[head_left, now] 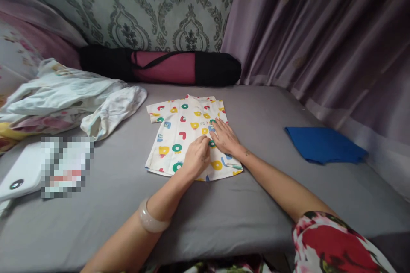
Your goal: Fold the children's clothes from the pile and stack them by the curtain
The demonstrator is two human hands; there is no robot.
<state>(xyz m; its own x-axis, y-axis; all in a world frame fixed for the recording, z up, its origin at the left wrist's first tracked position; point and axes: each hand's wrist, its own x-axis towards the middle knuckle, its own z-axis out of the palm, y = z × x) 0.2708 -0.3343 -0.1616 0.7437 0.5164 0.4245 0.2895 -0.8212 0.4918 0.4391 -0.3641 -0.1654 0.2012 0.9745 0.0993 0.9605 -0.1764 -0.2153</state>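
Observation:
A small white short-sleeved shirt (173, 132) printed with colourful letters and ducks lies spread on the grey sheet. Its left sleeve points outward, while the right side looks folded in. My left hand (197, 155) is closed over the lower middle of the shirt, fingers curled down; whether cloth is pinched in them is hidden. Flat on the right part of the shirt rests my right hand (225, 137), its fingers stretched out. A pale bangle (152, 219) circles my left wrist.
A folded blue cloth (323, 144) lies at the right. Crumpled light clothes (64, 93) are heaped at the left, above a white device (27, 168) and a blurred-out item (67, 168). A long black-and-maroon bag (163, 67) lies along the wall beside purple curtains (288, 21).

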